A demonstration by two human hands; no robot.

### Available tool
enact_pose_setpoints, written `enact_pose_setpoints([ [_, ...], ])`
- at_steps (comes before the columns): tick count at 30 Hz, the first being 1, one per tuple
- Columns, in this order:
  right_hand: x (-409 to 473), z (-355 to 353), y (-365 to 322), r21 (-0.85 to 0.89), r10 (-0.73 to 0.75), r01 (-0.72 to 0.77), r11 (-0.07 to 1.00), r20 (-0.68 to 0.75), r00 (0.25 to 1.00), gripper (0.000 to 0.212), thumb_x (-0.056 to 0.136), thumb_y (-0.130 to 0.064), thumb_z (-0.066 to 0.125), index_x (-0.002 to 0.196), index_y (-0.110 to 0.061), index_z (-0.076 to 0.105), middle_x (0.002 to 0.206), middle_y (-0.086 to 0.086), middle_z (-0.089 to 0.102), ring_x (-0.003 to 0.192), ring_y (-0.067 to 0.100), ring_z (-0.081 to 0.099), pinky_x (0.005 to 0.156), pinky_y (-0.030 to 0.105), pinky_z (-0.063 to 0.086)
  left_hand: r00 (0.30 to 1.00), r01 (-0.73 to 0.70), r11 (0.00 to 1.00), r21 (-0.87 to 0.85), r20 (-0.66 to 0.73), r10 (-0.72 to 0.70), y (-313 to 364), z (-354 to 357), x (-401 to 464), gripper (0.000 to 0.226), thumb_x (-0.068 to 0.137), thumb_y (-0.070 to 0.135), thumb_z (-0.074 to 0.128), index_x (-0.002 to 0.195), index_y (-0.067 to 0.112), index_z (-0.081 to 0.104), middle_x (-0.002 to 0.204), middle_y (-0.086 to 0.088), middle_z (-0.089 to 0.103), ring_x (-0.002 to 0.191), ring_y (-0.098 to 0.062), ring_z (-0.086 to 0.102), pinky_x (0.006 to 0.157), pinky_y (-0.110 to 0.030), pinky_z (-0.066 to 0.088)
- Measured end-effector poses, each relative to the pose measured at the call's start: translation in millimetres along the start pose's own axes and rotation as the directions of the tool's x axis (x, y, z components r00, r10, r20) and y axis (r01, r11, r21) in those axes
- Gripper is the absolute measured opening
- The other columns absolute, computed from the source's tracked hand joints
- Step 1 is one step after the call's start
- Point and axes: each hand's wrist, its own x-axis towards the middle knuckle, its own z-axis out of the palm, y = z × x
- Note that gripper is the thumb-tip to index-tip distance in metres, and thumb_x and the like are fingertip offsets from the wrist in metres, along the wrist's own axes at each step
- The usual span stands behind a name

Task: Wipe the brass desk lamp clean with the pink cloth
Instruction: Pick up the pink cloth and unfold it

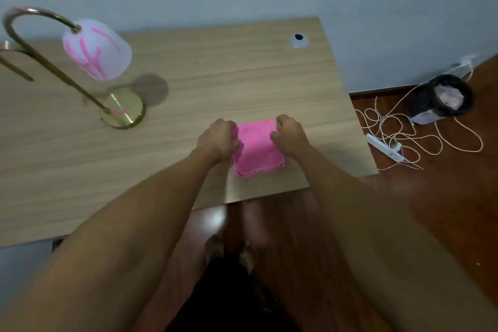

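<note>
The left hand (219,140) is curled shut, pinching the left edge of the pink cloth (257,148); the right hand (289,135) is closed on its far right corner. The cloth lies folded and flat on the desk (242,75), near the front edge. The brass desk lamp (124,112) stands well apart to the left and farther back, its stem leaning up and away to the left, its white shade (98,48) streaked with pink marks. The left hand is nearer the lamp, so the cloth probably has to travel left and away.
</note>
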Motion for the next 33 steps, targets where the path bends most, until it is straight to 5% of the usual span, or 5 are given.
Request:
enact_pose_setpoints([
  [7,30.7,29.7,12.9,0.132,0.178,-0.169,0.977,-0.059,0.982,0.028,0.086,-0.024,0.076,0.106,-0.006,0.069,0.099,0.01,0.07,0.087,0.023,0.061,0.071,0.029,0.04,0.998,0.056,0.997,-0.059,-0.011,-0.057,-18.8,38.6,16.7,0.035,0.089,0.028,0.07,0.122,0.019,0.065,0.13,-0.009,0.048,0.103,-0.035,0.065,0.094,-0.048,0.056],
  [14,26.9,29.4,-8.5,0.404,0.15,-0.177,0.898,0.099,0.984,0.019,0.081,-0.01,0.073,0.069,-0.019,0.06,0.074,0.005,0.059,0.076,0.019,0.054,0.06,0.029,0.043,0.996,0.084,0.991,-0.105,0.02,-0.083,-23.8,39.5,20.1,0.043,0.088,0.024,0.074,0.128,0.018,0.06,0.13,-0.007,0.047,0.106,-0.033,0.063,0.095,-0.049,0.055],
  [19,16.6,3.9,-37.7,0.416,0.011,-0.126,0.901,0.27,0.963,0.011,0.077,-0.005,0.06,0.075,-0.016,0.059,0.08,0.004,0.061,0.075,0.019,0.055,0.064,0.032,0.045,0.999,0.018,0.955,-0.296,-0.043,-0.032,-13.1,12.7,19.5,0.077,0.077,0.012,0.074,0.147,0.018,0.043,0.133,-0.014,0.064,0.118,-0.035,0.062,0.103,-0.051,0.052],
  [25,5.3,-38.2,-69.9,0.538,0.0,-0.167,0.826,0.296,0.955,0.034,0.066,-0.013,0.065,0.1,-0.012,0.068,0.096,0.014,0.073,0.077,0.024,0.07,0.056,0.029,0.057,0.997,0.033,0.9,-0.435,-0.053,-0.062,2.6,-47.7,6.2,0.015,0.078,0.025,0.068,0.068,0.017,0.06,0.07,-0.002,0.064,0.071,-0.022,0.055,0.057,-0.028,0.041],
  [33,-11.8,-84.9,-137.9,0.747,-0.201,-0.148,0.648,0.355,0.913,0.046,0.077,0.007,0.08,0.121,0.011,0.065,0.117,0.025,0.073,0.11,0.035,0.071,0.096,0.043,0.06,0.973,-0.139,0.788,-0.6,-0.233,-0.006,15.8,-146.6,-18.6,0.007,0.084,0.01,0.063,0.08,0.004,0.065,0.077,-0.007,0.064,0.074,-0.02,0.058,0.064,-0.029,0.05],
])
